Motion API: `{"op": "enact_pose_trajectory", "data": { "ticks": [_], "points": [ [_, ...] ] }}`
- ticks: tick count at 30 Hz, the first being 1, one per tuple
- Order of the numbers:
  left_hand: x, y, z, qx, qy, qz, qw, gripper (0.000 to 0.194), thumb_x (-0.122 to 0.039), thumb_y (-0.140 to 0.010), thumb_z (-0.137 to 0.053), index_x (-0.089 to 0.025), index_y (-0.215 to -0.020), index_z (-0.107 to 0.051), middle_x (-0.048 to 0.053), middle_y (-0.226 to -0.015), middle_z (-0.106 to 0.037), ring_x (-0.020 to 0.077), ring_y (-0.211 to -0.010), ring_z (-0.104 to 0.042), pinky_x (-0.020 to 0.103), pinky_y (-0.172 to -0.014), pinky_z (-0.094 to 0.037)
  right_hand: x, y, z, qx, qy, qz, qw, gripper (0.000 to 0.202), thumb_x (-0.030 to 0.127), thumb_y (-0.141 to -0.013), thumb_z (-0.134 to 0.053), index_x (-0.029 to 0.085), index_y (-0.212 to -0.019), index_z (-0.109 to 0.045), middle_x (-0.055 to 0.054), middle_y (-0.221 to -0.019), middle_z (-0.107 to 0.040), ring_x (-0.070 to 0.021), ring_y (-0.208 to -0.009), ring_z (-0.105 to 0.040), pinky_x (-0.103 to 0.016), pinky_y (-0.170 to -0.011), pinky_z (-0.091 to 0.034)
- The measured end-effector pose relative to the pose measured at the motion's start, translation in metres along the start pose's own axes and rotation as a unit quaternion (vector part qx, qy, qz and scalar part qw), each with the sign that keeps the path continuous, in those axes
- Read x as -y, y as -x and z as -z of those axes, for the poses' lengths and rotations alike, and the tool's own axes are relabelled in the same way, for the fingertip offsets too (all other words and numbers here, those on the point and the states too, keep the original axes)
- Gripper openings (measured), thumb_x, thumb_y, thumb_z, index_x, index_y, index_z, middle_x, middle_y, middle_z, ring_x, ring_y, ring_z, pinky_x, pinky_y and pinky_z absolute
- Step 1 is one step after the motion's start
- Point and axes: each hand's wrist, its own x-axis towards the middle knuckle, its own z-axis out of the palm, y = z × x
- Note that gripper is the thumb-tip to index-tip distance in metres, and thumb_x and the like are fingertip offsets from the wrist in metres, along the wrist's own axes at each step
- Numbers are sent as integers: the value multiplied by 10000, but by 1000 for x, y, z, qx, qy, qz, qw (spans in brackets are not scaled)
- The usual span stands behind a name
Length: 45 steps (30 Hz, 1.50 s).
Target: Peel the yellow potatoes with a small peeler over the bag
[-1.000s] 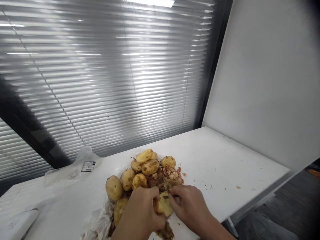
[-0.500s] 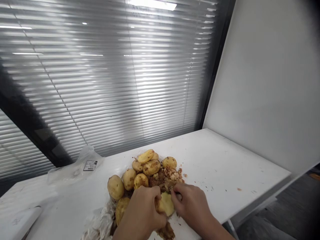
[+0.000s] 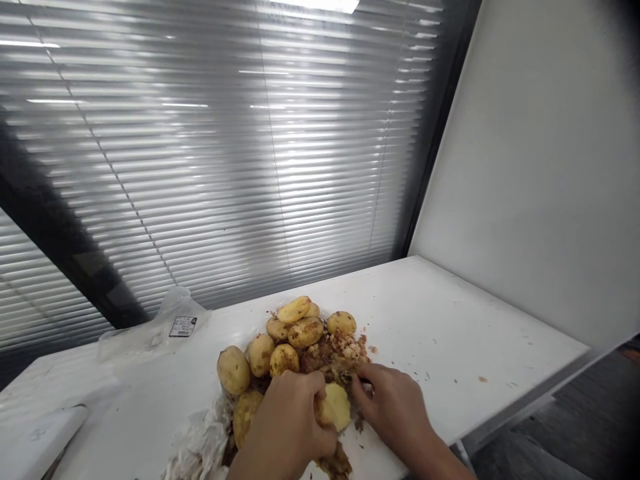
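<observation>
Pale potato [image 3: 336, 407] and right hand [image 3: 397, 407] sit farther apart than a second ago; the potato lies just left of my right fingertips, below the peelings [image 3: 345, 353]. My left hand [image 3: 287, 420] is nearer, gripping it between thumb and fingers and hiding its long axis, while I cannot tell whether my bunched right fingers pinch anything.

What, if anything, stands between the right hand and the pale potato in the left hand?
Nothing visible: a narrow gap separates the right hand from the pale potato in the left hand. Peelings lie beyond.
</observation>
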Motion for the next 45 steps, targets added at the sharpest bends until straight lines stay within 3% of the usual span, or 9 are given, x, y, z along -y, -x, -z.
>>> {"op": "enact_pose_trajectory", "data": {
  "ticks": [4,8,11,15,18,24,32,40,45],
  "points": [
    [2,-1,-1,-9,4,-2,1000,103,-213,-536,-570,-200,-633,-538,-42,-604,-597,104,-551,-477,239,-501,-233,-2,2,-1,5,-69,55,996,249,235,-832,-469,212,-635,-620,0,-614,-650,-143,-581,-603,-236,-545,-277],
    [3,1,-2,-12,0,-28,1000,129,-180,-530,-572,-208,-654,-557,-48,-620,-595,107,-566,-483,238,-526,-265,-10,-1,0,-44,-29,28,998,269,224,-824,-451,212,-635,-642,-18,-608,-663,-158,-556,-599,-245,-530,-275],
    [1,3,-3,-43,-23,-59,997,116,-166,-547,-596,-212,-638,-542,-41,-649,-596,133,-629,-519,246,-570,-317,-24,-4,10,-89,-84,32,992,293,291,-860,-451,206,-684,-669,-23,-620,-662,-149,-531,-572,-242,-534,-309],
    [-1,2,-13,-154,-75,-143,975,144,-116,-595,-592,-219,-674,-532,-34,-750,-635,171,-748,-586,269,-679,-428,-43,-10,27,-123,-176,17,976,332,403,-874,-499,191,-688,-674,-5,-557,-609,-118,-454,-462,-230,-489,-321],
    [1,2,-33,-274,-137,-209,929,216,-100,-613,-560,-232,-783,-576,-13,-895,-671,188,-791,-609,304,-754,-488,-51,-16,32,-127,-218,-10,968,342,437,-863,-529,186,-685,-679,1,-539,-589,-114,-447,-435,-225,-462,-321],
    [9,15,-80,-435,-219,-212,848,238,-164,-825,-447,-185,-998,-609,56,-998,-663,188,-836,-593,295,-757,-496,-51,-23,17,-52,-284,13,957,356,454,-849,-538,172,-689,-684,-15,-552,-602,-122,-468,-472,-216,-456,-348],
    [16,10,-111,-453,-237,-198,837,285,-155,-897,-384,-163,-1042,-629,99,-1038,-647,206,-896,-581,331,-790,-493,-34,-26,1,23,-272,22,962,364,432,-856,-494,177,-648,-649,-22,-574,-603,-148,-530,-516,-226,-500,-355],
    [13,10,-112,-478,-197,-182,836,293,-184,-922,-363,-171,-985,-648,83,-1021,-646,187,-884,-571,308,-778,-502,-34,-24,1,-50,-187,6,981,374,426,-849,-476,180,-628,-651,-23,-550,-603,-148,-498,-497,-245,-510,-328],
    [15,9,-117,-487,-190,-176,834,305,-192,-925,-348,-186,-978,-648,71,-1025,-648,186,-873,-572,321,-778,-506,-31,-18,1,-30,-240,36,970,367,416,-872,-467,181,-683,-676,-30,-616,-653,-148,-528,-547,-221,-519,-376]
  ]
}}
